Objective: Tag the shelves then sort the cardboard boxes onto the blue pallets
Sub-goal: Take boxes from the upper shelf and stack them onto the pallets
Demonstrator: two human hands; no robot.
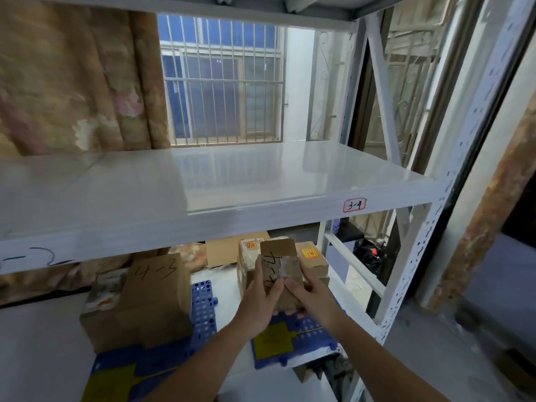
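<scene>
Small cardboard box [280, 266], tilted upright, marker writing and a strip of clear tape on its near face, held between both hands above the right blue pallet [301, 340] on the lower shelf level. Left hand [261, 297] wrapped around the box's left side, thumb on the front face; right hand [309, 294] gripping the right side, thumb meeting the left thumb near the tape. Just behind the held box, a stack of cardboard boxes [311, 261], one with an orange and yellow sticker on top. To the left, on the left blue pallet [203, 303], a larger box marked 4-3 [150, 297], with yellow patches on both pallets' near ends. Above, white middle shelf [203, 181], its front edge carrying a red-bordered tag reading 3-4 [354, 205] toward the right and handwritten marks, partly cut off, at far left. Behind the rack, a patterned curtain [72, 76] at left and a barred window [223, 79] in the middle.
</scene>
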